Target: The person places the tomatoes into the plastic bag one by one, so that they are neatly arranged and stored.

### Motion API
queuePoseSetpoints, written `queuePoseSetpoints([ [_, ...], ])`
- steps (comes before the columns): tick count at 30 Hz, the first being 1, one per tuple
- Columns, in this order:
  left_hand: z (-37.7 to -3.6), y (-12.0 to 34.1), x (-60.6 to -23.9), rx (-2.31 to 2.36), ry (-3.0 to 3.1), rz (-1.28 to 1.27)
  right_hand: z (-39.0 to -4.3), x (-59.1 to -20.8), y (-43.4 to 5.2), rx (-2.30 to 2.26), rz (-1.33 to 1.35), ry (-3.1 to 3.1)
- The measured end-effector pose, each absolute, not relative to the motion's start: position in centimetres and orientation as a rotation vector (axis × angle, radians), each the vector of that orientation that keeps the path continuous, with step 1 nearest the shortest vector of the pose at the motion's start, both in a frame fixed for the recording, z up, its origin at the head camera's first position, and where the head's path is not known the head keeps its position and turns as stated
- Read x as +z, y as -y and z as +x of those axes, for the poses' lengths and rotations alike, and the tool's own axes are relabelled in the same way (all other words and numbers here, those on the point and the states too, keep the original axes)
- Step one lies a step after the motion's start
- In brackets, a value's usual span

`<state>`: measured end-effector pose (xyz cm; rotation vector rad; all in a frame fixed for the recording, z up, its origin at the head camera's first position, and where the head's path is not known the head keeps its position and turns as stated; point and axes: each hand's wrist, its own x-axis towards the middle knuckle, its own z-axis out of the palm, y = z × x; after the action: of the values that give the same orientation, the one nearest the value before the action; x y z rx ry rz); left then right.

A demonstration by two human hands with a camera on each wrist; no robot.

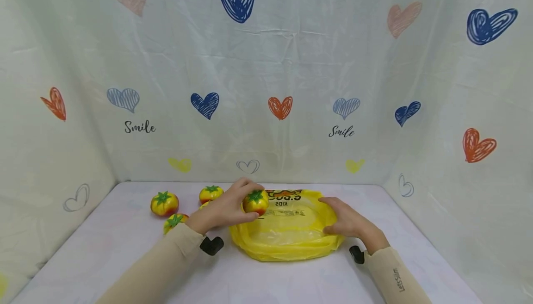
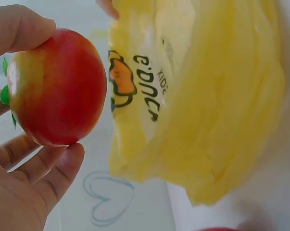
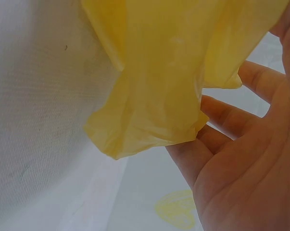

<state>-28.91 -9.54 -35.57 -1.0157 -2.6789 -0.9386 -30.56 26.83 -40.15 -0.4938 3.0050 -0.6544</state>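
Between thumb and fingers, my left hand (image 1: 233, 204) holds a round red-and-yellow fruit (image 1: 256, 203) with a green leafy top, like a tomato or persimmon. The fruit overlaps the left side of a yellow plastic bag (image 1: 287, 252) in the head view. In the left wrist view the held fruit (image 2: 63, 86) is beside the printed bag (image 2: 221, 96). My right hand (image 1: 351, 220) is at the bag's right side, its thumb and fingers spread around the edge. In the right wrist view the bag (image 3: 154, 110) hides several of its fingertips.
Left of the bag, similar fruits lie on the white table (image 1: 91, 253): one far left (image 1: 164, 203), one farther back (image 1: 211, 194) and one partly behind my left wrist (image 1: 175, 222). Another is mostly hidden by that hand. A heart-patterned curtain (image 1: 258, 72) encloses the table.
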Motion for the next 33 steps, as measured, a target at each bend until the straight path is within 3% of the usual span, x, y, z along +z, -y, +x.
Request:
queuePoseSetpoints([
  [18, -31.2, 3.8, -35.0, -0.791, 2.805, -1.205, -30.5, -40.1, -27.0, -0.650, -0.532, -3.013],
  [33, -32.7, -0.2, -35.3, -0.789, 2.880, -1.178, -30.5, -39.9, -27.0, -0.670, -0.543, -2.993],
])
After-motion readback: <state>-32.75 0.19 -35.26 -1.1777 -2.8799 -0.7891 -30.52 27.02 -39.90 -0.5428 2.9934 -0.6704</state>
